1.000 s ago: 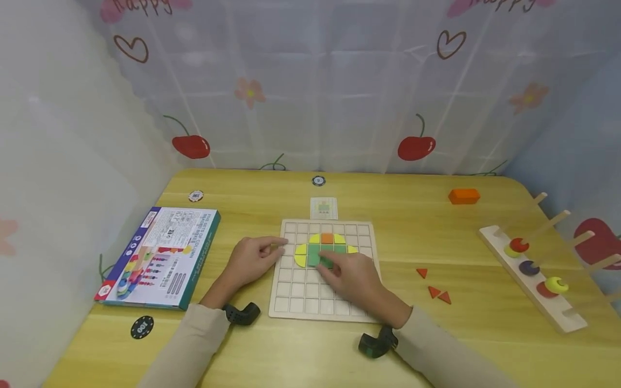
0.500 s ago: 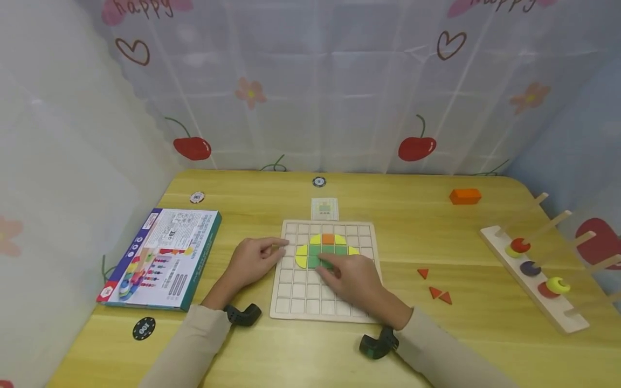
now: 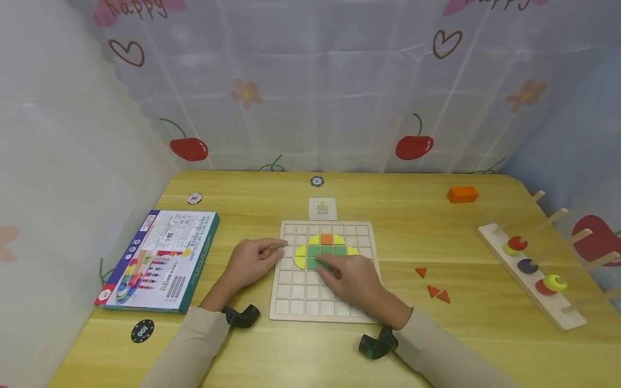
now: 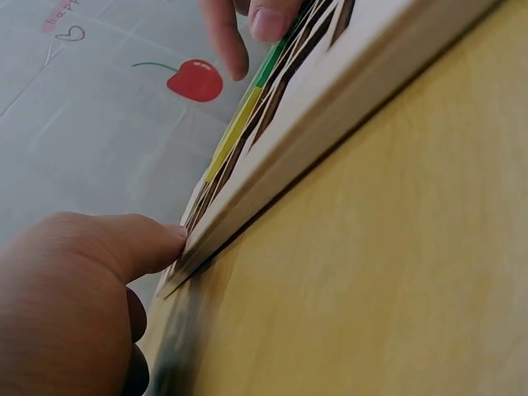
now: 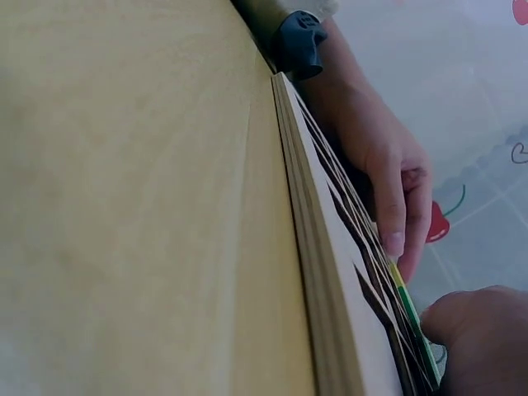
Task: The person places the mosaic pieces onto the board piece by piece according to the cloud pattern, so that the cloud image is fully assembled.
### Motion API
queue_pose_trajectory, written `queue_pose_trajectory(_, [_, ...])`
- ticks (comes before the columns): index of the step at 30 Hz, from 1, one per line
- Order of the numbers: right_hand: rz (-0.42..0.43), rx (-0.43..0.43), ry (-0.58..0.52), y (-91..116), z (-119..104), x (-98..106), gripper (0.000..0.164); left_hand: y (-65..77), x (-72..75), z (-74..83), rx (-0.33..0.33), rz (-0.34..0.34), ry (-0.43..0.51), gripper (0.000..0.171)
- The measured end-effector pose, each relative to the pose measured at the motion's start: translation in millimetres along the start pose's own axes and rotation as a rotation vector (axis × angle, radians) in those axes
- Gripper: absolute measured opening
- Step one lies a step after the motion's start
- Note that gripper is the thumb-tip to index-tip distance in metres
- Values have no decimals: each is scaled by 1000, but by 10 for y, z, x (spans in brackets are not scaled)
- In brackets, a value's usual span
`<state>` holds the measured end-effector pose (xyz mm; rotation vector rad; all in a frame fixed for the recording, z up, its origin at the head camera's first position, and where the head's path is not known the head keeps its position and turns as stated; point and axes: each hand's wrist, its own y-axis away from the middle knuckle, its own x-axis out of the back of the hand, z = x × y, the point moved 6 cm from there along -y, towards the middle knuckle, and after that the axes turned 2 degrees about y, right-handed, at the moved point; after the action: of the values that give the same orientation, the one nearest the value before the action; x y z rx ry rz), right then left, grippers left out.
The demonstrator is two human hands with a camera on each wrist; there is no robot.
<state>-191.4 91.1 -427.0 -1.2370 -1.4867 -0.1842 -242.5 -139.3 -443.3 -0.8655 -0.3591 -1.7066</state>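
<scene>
On the table lies a wooden grid board (image 3: 312, 307). Green square tiles (image 3: 314, 250), yellow curved tiles (image 3: 301, 257) and an orange square tile (image 3: 327, 239) sit in its cells. My left hand (image 3: 253, 261) is at the board's left edge; in the left wrist view the thumb (image 4: 153, 241) touches that edge. My right hand (image 3: 356, 277) is over the board, index finger and thumb extended at the green tiles, partly covering them. Whether the fingertips press on a tile cannot be told. A small pattern card (image 3: 322, 209) lies just behind the board.
A puzzle box (image 3: 160, 258) lies on the left. Poker chips (image 3: 143, 331) are scattered about the table. Right of the board are three red triangles (image 3: 433, 291). Farther right stand a peg rack (image 3: 533, 277) with coloured beads and an orange block (image 3: 462, 194).
The head view has shifted slightly. Both hands stay in the same places on the board, and the tiles look unchanged.
</scene>
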Motion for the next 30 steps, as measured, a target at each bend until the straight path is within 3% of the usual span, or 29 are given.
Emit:
queue_pose_trajectory(8, [108,9,-67,147,-31,183,23,35,2,-30,10,6,-1,19])
queue_pose_trajectory(15, [257,-5,-2,582,140,632,25,-1,17,-2,3,9,-9,19])
queue_pose_trajectory(21, [317,-191,148,975,593,1076,21,-5,-8,-7,25,-4,-11,19])
queue_pose_trajectory(25, [263,-348,228,1144,822,1287,20,-12,-18,-5,23,-5,-14,19])
queue_pose_trajectory(30, [168,-440,254,1248,929,1351,24,-10,-7,0,10,6,-14,18])
